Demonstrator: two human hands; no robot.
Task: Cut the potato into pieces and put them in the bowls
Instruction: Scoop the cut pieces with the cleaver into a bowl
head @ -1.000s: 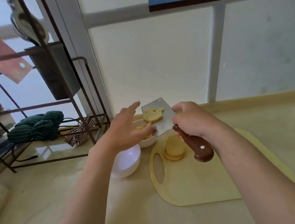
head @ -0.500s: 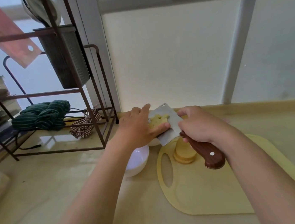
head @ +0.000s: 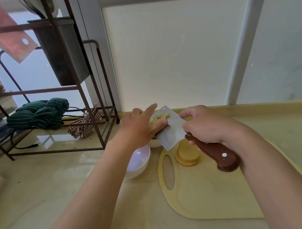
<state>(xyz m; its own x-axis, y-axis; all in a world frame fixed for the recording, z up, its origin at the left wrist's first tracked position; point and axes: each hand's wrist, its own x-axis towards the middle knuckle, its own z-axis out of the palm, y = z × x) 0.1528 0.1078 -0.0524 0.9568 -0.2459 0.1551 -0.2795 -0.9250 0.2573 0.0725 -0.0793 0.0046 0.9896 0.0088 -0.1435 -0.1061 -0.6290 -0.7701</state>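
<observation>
Potato pieces (head: 159, 118) sit on the cleaver (head: 169, 131) blade, above the board's (head: 203, 193) far-left corner. Left hand (head: 139, 131), clear a second ago, now pushes them flat-fingered: sweep-off started. Right hand (head: 205, 126) grips the cleaver handle. Two bowls left of the board: far bowl (head: 154, 144), near bowl (head: 139, 161). One slice stack (head: 187, 153) on the board.

Pale yellow cut potato pieces (head: 159, 118) lie on the tilted cleaver blade (head: 171, 131) above the largely hidden far white bowl (head: 154, 142), while stacked round potato slices (head: 187, 154) rest on the cutting board (head: 203, 193) beside the near white bowl (head: 140, 162).
</observation>
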